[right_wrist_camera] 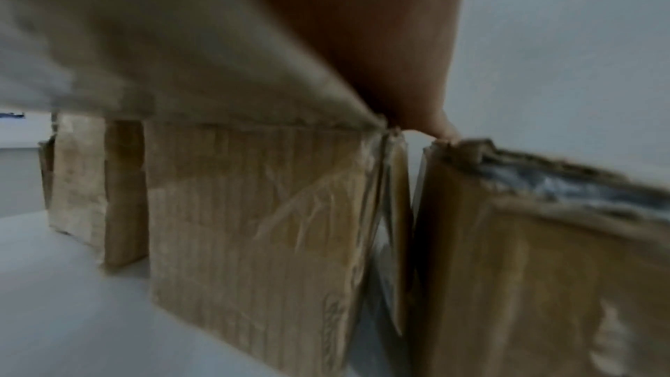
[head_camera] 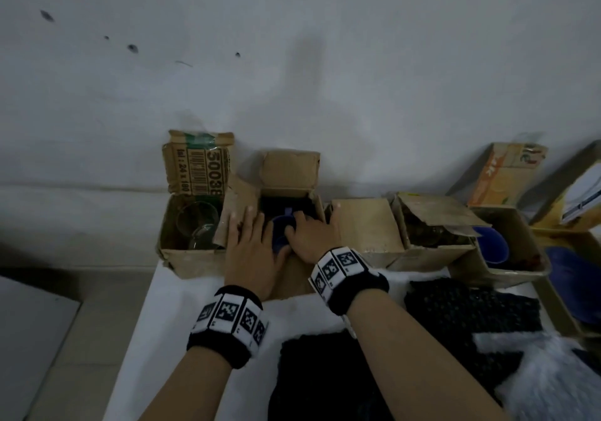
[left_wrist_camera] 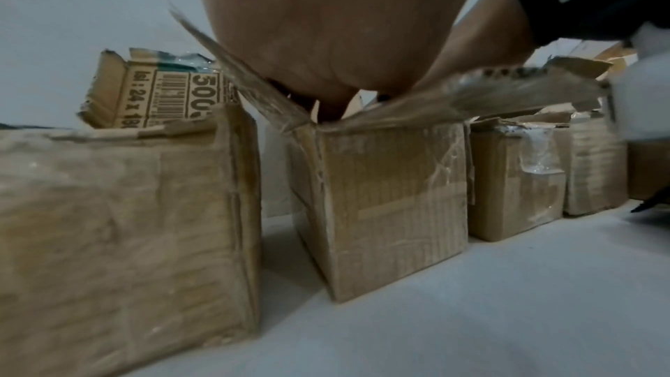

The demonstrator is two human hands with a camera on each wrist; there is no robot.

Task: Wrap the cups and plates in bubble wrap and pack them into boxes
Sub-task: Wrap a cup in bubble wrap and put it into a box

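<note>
Blue cup [head_camera: 282, 225] low inside open cardboard box [head_camera: 294, 173], centre of the head view. Right hand [head_camera: 312, 235] over it, fingers curled into the opening, grip unclear. Left hand [head_camera: 250, 245] flat, fingers straight against left flap [head_camera: 234, 206]. Black bubble wrap [head_camera: 471, 310] on worktop [head_camera: 169, 306], lower right.

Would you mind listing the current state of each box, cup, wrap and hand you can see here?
Left hand: open, flat on the middle box's left flap.
Right hand: reaching into the middle box, on the blue cup.
Middle box: open, flaps up.
Blue cup: inside the middle box, unwrapped.
Barcode box: open, clear glasses inside.
Black bubble wrap: lying loose on the table.
Blue bowl: unwrapped, in a box at right.
</note>
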